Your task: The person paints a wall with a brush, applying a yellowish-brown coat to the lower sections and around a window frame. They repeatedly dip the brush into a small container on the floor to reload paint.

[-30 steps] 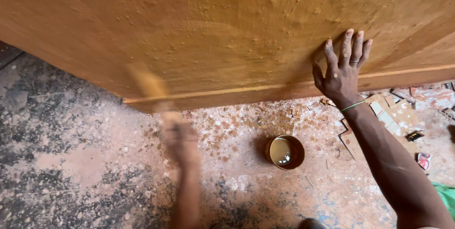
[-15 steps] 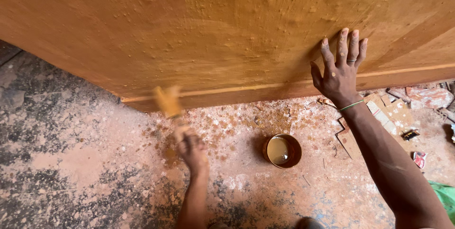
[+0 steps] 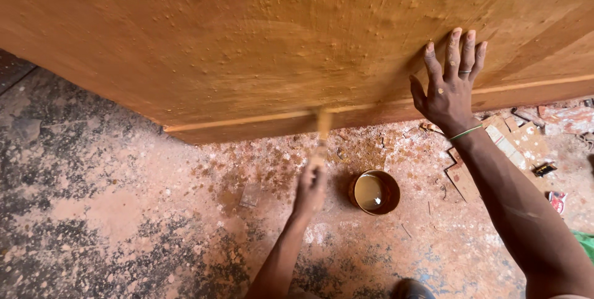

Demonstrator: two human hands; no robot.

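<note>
Left hand (image 3: 310, 187), fingers gripping the brush (image 3: 322, 131), has risen to the panel's (image 3: 260, 45) lower edge; right hand (image 3: 450, 85) stays spread flat.

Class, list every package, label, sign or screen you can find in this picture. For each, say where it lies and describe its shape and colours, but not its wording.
Flattened cardboard pieces: on the floor at right, beside the right hand's wrist; angular, tan and pale.
Small wrapper: on the floor near the right edge; crumpled, red and white.
No signs or screens are in view.
</note>
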